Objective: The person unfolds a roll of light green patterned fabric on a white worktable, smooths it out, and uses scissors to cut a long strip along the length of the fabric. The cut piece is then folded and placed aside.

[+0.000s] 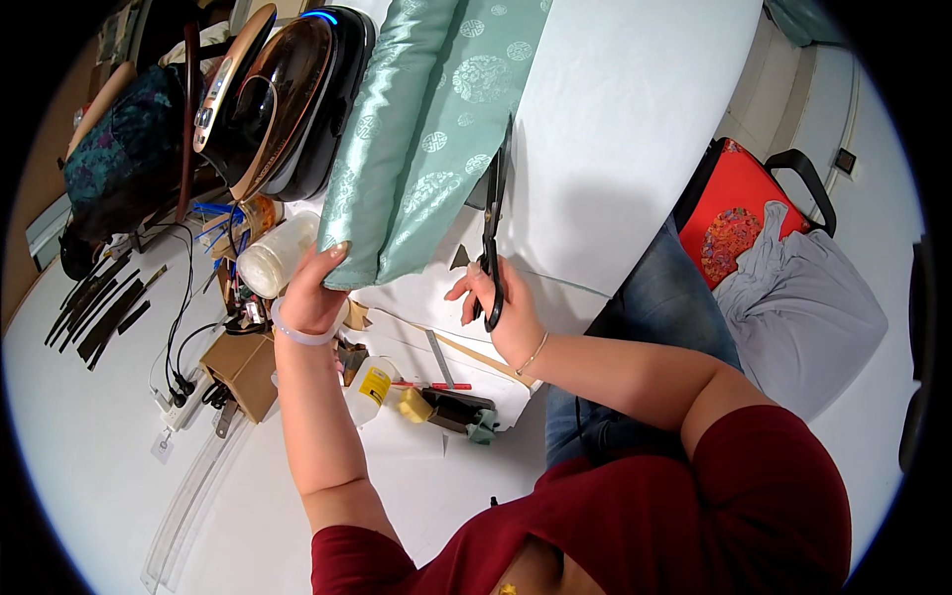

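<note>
Pinching green cloth [451, 124] in left hand [315, 288], gripping scissors [490, 233] in right hand [510, 315], mid-frame; seemingly partway through trimming, with cutting toward upper frame probably remaining.

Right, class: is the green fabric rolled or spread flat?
Partly each: the green fabric bulges in a rounded roll or fold where the left hand grips it, while its right part lies flatter.

One pair of scissors [490, 238], one green cloth [426, 139], one iron [288, 99], one red chair [744, 186], one yellow-labelled bottle [372, 389]
</note>
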The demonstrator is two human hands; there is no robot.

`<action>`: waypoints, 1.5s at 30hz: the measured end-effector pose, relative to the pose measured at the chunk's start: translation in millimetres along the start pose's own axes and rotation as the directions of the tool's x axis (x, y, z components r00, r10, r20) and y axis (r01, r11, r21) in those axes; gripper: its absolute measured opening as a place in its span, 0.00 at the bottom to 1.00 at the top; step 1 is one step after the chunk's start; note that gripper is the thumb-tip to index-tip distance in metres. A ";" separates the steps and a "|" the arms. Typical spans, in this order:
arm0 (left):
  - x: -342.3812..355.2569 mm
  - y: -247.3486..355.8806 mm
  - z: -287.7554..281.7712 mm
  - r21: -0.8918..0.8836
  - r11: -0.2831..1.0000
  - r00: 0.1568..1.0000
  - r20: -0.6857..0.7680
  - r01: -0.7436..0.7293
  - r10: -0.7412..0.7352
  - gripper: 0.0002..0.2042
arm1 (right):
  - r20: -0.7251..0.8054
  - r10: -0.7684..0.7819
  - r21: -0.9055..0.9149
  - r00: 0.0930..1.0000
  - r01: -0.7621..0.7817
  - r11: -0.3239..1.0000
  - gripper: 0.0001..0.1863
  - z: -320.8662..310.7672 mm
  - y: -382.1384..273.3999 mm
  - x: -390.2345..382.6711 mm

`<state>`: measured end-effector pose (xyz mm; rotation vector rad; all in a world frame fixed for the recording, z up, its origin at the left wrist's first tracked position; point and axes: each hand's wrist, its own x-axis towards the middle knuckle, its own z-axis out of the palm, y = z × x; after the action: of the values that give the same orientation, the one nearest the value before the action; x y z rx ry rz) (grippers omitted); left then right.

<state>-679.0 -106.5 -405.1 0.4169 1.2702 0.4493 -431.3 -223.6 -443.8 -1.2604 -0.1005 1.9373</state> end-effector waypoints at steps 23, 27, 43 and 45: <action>-9.4 10.7 3.4 -0.001 1.000 1.000 0.005 -0.002 0.002 0.29 | 0.125 -0.047 0.009 0.991 0.047 0.999 0.16 -24.3 19.2 -0.2; -10.7 9.8 0.4 -0.010 1.000 1.000 0.006 -0.013 0.013 0.29 | 0.096 -0.094 0.002 0.991 0.094 0.996 0.18 -25.3 9.2 15.5; -4.8 4.0 1.3 -0.004 1.000 1.000 0.002 -0.011 0.011 0.28 | -0.001 -0.131 0.071 0.991 0.131 0.989 0.21 -13.6 -7.9 53.3; -3.2 3.1 0.8 -0.008 1.000 1.000 0.004 -0.013 0.013 0.28 | -0.004 -0.138 0.085 0.990 0.138 0.987 0.21 -12.7 -7.2 54.6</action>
<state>-679.3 -105.7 -400.7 0.4192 1.2623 0.4638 -426.8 -187.2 -486.9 -1.1648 -0.1026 1.8057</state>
